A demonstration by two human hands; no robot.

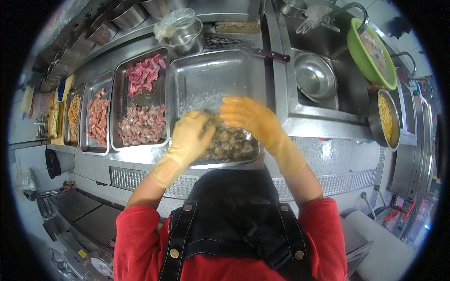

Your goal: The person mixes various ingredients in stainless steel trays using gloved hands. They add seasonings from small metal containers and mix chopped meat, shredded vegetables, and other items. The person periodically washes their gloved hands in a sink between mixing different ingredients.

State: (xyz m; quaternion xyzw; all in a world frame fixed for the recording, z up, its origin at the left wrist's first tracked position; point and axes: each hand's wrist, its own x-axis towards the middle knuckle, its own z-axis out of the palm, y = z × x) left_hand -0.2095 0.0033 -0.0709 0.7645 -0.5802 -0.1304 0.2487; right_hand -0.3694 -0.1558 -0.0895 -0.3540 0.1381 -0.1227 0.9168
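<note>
A rectangular stainless steel tray (211,66) lies before me, with wet brownish-grey food pieces (228,144) heaped in its near half. Both hands wear yellowish rubber gloves. My left hand (193,131) rests at the left side of the pieces, its fingers curled down and slightly blurred; whether it grips any of them is hidden. Over the right side of the heap is my right hand (246,117), raised a little, its fingers extended to the left and nothing seen in it. Clear liquid with small bubbles wets the tray's far part.
Left of this tray, another steel tray (113,105) holds two heaps of raw meat; narrower food trays stand beyond. A knife (272,55) lies at the far right corner. To the right are a sink with a steel bowl (315,77), a green basin (369,66) and a pan of yellow kernels (385,117).
</note>
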